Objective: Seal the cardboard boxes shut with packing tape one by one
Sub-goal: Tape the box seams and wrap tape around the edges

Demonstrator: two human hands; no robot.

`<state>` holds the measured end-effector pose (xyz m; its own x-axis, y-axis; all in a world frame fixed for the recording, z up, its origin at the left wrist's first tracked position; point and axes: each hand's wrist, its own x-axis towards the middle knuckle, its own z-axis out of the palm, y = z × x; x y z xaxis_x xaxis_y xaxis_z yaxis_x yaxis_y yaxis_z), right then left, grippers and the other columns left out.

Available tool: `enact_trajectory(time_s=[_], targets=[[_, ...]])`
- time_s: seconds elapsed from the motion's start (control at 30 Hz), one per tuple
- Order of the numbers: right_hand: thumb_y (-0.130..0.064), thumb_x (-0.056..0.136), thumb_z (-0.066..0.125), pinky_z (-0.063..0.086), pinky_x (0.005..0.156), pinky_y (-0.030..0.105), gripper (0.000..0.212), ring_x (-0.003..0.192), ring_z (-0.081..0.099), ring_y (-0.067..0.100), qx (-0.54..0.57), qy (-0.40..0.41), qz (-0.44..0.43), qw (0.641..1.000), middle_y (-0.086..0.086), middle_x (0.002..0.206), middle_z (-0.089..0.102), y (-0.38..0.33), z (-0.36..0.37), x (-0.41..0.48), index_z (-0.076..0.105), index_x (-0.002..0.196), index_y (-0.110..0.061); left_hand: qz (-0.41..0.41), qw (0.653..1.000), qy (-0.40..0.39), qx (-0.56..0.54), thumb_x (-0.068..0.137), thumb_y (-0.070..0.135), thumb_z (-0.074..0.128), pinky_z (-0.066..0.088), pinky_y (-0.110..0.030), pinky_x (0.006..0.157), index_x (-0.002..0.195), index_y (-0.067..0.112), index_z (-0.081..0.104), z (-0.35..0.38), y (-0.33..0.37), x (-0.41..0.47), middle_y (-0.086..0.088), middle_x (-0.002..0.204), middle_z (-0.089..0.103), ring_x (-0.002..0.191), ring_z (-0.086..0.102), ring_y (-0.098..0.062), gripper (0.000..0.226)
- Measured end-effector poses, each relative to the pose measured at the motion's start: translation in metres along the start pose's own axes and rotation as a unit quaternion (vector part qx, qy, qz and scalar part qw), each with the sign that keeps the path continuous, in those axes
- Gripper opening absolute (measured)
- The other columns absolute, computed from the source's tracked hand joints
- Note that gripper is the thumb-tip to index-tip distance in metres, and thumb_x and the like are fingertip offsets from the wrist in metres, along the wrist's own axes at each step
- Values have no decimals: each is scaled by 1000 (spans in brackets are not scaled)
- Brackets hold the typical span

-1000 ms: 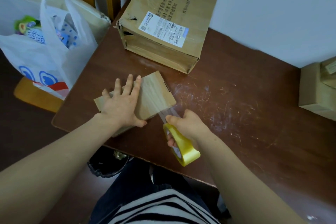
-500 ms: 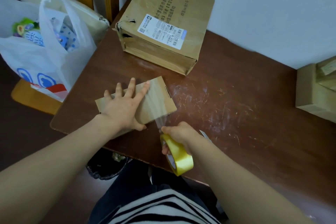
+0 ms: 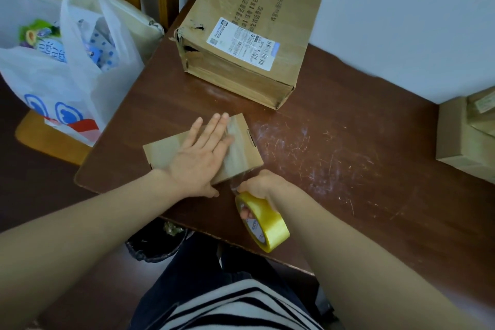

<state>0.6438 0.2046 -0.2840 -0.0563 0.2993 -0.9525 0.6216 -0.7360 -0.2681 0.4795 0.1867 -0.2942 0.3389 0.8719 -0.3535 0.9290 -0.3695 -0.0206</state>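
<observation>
A small flat cardboard box (image 3: 242, 153) lies near the front left of the brown table (image 3: 334, 142). My left hand (image 3: 199, 161) presses flat on its top, fingers spread toward the far right corner, over a strip of clear tape. My right hand (image 3: 263, 189) grips a yellow roll of packing tape (image 3: 263, 222) just off the box's near right corner, at the table's front edge. A short stretch of clear tape runs from the roll to the box. A bigger worn cardboard box (image 3: 241, 61) with a white shipping label stands at the back of the table.
More cardboard boxes (image 3: 466, 136) sit at the right edge of the table. A white plastic bag (image 3: 67, 75) full of goods rests on a wooden chair (image 3: 40, 139) to the left. A black bin (image 3: 155, 245) stands under the table's front edge. A white wall runs behind.
My left hand has slid along the box top toward its far right corner. My right hand has drawn the tape roll slightly toward me, down over the box's near edge.
</observation>
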Motion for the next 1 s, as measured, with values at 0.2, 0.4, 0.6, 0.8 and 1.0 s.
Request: enact_trajectory(time_s=[0.2,0.4,0.6,0.8,1.0], targets=[[-8,90,59,51,43,31,18,40,61,29,-32,-3,-3,999,18,47,60,0,1,3,51,102,3,7,996,-66,-62,79,45,66,-22,-35,111,140,11,-34,0,4,9,-8,144,-42,135,-37,-22,122],[-12,90,57,59,64,40,27,51,65,31,-58,-2,-6,998,20,53,64,3,-1,5,51,110,6,90,994,65,13,92,10,19,0,-50,116,146,27,-24,23,23,-11,-8,154,-26,142,-20,-25,71],[-13,90,56,57,78,47,24,64,67,37,-60,2,-26,998,21,59,64,7,3,3,52,106,4,108,990,-65,-65,77,9,53,-30,-47,102,126,48,-47,12,13,-6,-1,135,-58,128,-48,-21,118],[-14,94,54,52,46,32,19,41,60,28,36,-17,-48,998,20,50,59,15,1,-23,49,91,4,-101,990,-87,-49,62,68,70,-9,-60,112,142,22,-35,1,-19,-12,-19,152,-25,143,-22,-34,139],[-17,83,67,53,60,38,34,55,64,28,193,-44,-145,969,16,67,66,29,-19,-91,56,109,2,-58,882,-259,-391,41,75,71,35,-31,102,152,37,12,-41,-42,-13,1,149,29,132,33,-17,131]])
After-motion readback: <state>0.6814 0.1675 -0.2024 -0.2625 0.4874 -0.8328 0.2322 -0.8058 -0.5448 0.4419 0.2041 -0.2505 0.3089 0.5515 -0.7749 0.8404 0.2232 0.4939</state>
